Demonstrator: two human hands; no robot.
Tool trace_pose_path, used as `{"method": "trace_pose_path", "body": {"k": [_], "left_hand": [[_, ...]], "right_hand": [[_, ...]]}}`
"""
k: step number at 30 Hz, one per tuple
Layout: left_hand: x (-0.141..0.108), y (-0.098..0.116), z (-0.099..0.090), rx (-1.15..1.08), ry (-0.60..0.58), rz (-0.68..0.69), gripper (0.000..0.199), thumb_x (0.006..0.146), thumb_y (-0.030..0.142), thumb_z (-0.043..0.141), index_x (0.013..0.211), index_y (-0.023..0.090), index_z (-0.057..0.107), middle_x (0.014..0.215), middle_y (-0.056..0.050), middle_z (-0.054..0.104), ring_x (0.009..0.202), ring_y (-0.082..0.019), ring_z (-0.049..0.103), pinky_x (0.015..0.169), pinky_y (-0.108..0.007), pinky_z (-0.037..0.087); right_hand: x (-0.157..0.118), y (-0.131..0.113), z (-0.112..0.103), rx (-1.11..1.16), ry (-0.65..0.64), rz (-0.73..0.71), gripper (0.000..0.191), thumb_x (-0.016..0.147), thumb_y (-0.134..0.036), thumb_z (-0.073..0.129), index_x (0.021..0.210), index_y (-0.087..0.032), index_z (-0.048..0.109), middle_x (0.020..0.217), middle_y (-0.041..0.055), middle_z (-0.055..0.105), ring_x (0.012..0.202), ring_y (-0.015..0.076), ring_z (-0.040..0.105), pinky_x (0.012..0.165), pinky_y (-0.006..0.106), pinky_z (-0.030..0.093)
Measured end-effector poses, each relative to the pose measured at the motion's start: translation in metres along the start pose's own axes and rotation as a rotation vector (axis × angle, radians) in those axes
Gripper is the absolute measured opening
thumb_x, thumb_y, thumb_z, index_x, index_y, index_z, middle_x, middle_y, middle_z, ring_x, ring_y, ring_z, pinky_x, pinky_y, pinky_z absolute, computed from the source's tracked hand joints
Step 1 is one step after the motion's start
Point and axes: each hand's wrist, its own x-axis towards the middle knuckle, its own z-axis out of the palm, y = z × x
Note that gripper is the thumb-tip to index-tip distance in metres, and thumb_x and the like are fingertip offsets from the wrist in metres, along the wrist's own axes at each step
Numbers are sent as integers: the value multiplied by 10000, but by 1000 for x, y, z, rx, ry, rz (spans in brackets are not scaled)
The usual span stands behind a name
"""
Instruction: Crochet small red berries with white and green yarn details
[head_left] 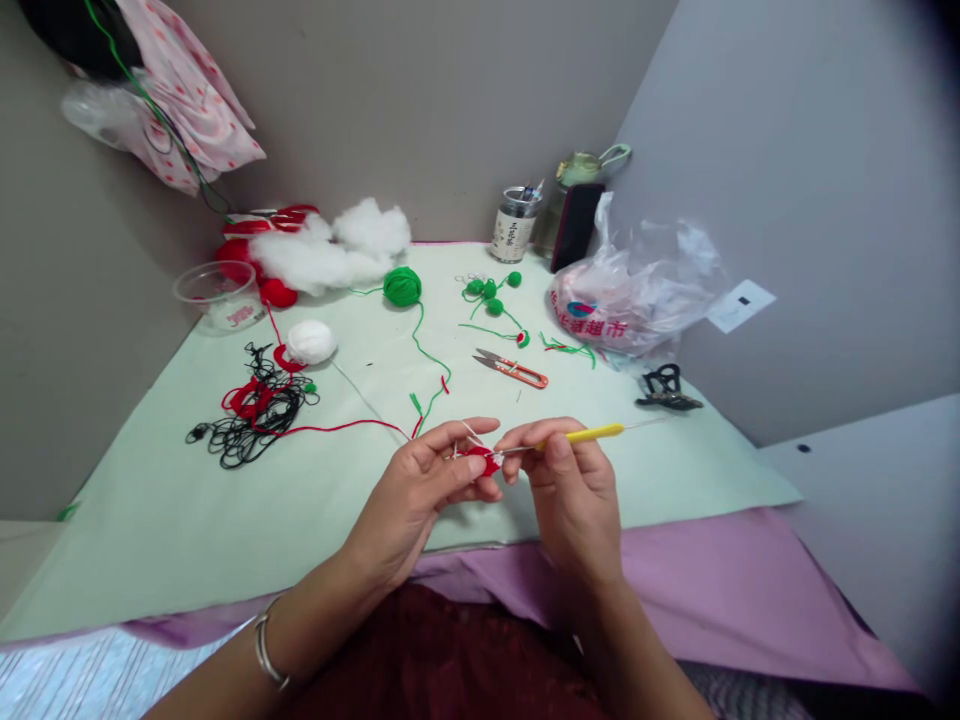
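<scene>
My left hand (431,485) pinches a small red and white crocheted piece (484,461), with white yarn running over its index finger. In my right hand (574,485) is a crochet hook with a yellow handle (596,433); its metal tip touches the right side of the piece. White yarn leads back to a white yarn ball (311,342) at the left. Beyond my hands lie orange-handled thread snips (517,370). A green yarn ball (403,287) sits farther back, its strand trailing toward my hands.
Tangled black cord (262,425) lies left, near a clear plastic tub (225,300) and white stuffing (330,250). Small green balls (493,306), a pen can (516,225), a phone (577,228), a plastic bag (630,300) and a black clip (666,388) stand or lie behind and right.
</scene>
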Motion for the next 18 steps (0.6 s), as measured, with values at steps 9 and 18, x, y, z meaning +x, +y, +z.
{"method": "trace_pose_path", "body": {"k": [9,18], "left_hand": [[-1,-3,-1,135,16,125,363,827,294,885,1179,241,817,837,9,725,740,-130,702,816,-274,537],[2,-5,-3,188,77,209,407,835,322,879,1225,234,801,833,14,654,787,-141,618,793,-262,503]], "right_hand": [[-8,-15,-5,-450,-126,-367,208,1074,-197,523,1073,-241,727,952,52,795,840,191,757,763,347,633],[-22,2,-11,-852,-188,-716,433,987,-50,608,1362,-254,680,1145,106,783,1021,217,759,803,333,648]]}}
